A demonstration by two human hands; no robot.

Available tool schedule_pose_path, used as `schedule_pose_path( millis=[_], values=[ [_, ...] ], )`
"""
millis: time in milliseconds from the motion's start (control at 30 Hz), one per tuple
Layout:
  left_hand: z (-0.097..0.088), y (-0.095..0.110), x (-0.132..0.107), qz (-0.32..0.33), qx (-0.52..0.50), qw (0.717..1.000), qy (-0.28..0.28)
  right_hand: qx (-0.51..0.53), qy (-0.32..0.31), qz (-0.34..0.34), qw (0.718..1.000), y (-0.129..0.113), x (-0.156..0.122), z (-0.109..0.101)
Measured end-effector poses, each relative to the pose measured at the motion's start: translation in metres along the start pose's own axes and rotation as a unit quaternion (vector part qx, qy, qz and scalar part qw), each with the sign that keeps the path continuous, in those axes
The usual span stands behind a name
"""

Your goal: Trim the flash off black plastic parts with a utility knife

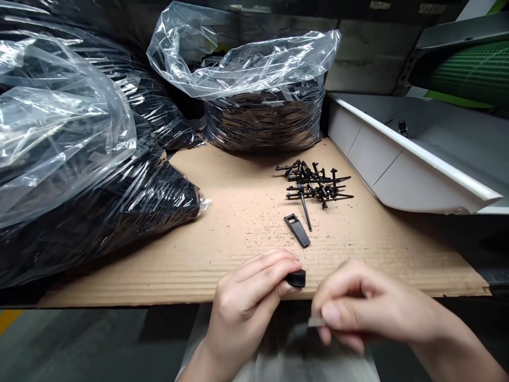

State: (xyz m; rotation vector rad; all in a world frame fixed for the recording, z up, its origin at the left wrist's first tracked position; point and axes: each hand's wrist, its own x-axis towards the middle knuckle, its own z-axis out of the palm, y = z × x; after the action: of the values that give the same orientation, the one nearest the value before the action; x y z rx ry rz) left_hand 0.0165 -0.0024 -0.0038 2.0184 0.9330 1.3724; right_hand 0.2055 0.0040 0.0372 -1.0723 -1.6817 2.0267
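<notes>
My left hand (248, 294) is closed round a small black plastic part (297, 278), pinched between thumb and fingers at the near edge of the cardboard sheet (238, 223). My right hand (358, 310) is beside it, blurred by motion, fingers pinched on a small flat grey piece (316, 321). A single black wedge-shaped part (297, 229) lies on the cardboard just beyond my hands. Farther off sits a tangle of black plastic sprues (316, 184).
Clear plastic bags full of black parts stand at the back (262, 106) and fill the left side (79, 175). A white tray (413, 164) borders the cardboard on the right. A green ribbed machine part (473, 69) is at the upper right.
</notes>
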Motion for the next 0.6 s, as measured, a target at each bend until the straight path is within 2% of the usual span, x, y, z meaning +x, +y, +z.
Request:
schedule_pose_path(
  millis=[67,100,233,300,367,467,533,600],
  values=[
    [0.000,0.000,0.000,-0.011,0.011,1.000,0.005,0.015,-0.024,0.006,1.000,0.001,-0.004,0.004],
    [0.001,-0.001,0.000,-0.014,0.012,1.000,0.006,0.024,-0.013,-0.002,1.000,0.002,-0.005,0.006],
    [0.001,0.001,0.001,-0.026,0.003,0.999,0.021,0.009,0.146,-0.080,0.986,0.008,-0.006,0.011],
    [0.002,0.004,0.003,-0.083,-0.015,0.996,0.031,-0.037,0.231,-0.117,0.965,0.014,-0.003,0.016],
    [0.003,0.007,0.006,-0.168,-0.057,0.984,0.033,-0.114,0.319,-0.162,0.927,0.023,0.000,0.023],
    [0.003,0.011,0.009,-0.250,-0.120,0.960,0.030,-0.243,0.433,-0.238,0.835,0.036,0.007,0.035],
    [0.002,0.012,0.010,-0.266,-0.133,0.954,0.030,-0.292,0.468,-0.270,0.790,0.043,0.011,0.042],
    [0.002,0.011,0.009,-0.271,-0.136,0.953,0.029,-0.317,0.477,-0.283,0.770,0.046,0.015,0.046]
  ],
)
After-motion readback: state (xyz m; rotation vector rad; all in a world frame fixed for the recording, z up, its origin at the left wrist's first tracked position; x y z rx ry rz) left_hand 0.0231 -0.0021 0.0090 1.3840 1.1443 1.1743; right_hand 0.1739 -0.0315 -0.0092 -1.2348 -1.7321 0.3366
